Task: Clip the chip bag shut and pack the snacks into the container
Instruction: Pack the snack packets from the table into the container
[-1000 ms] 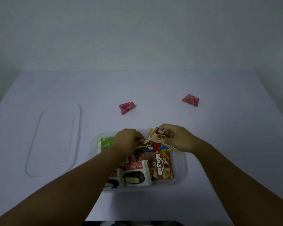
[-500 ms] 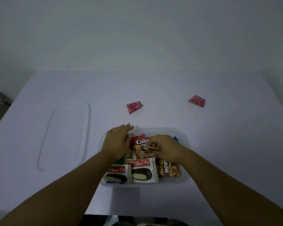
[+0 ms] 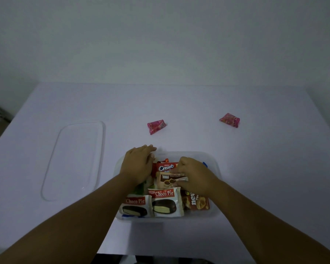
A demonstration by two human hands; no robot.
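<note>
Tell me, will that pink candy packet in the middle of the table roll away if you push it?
Probably not: the pink packet looks flat-sided and crinkly, so it should slide. It seems small and puffy, likely very light and a bit slippery.

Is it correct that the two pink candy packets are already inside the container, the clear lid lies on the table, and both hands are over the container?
Not quite. In the head view both pink candy packets lie on the table, beyond the container. The rest holds: the clear lid lies on the table, and the left hand and right hand are over the container.
</note>
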